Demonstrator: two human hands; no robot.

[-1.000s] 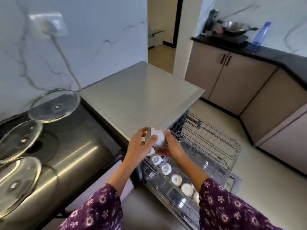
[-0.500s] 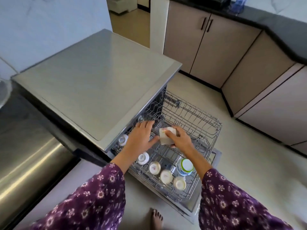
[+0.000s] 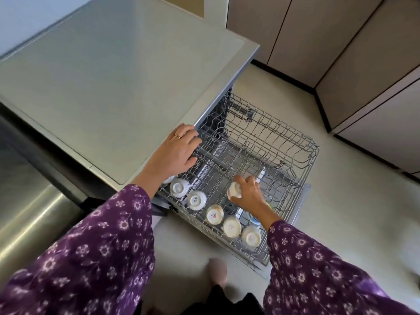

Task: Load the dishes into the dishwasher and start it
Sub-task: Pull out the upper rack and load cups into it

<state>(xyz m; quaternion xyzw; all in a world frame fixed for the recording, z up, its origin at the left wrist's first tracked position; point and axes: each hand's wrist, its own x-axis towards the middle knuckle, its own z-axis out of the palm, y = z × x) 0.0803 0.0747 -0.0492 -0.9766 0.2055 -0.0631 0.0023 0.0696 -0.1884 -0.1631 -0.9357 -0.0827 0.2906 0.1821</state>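
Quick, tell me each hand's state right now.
Left hand: open, fingers at the rack edge.
Right hand: grips a white cup over the rack.

Purple sleeves with white flowers, white cups in a grey wire rack, beige cabinets.

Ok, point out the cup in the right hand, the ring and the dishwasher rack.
cup (image 3: 234, 190): head view, its white side wall.
ring (image 3: 177, 136): head view, top of the gold band.
dishwasher rack (image 3: 284, 129): head view, far wire rim.
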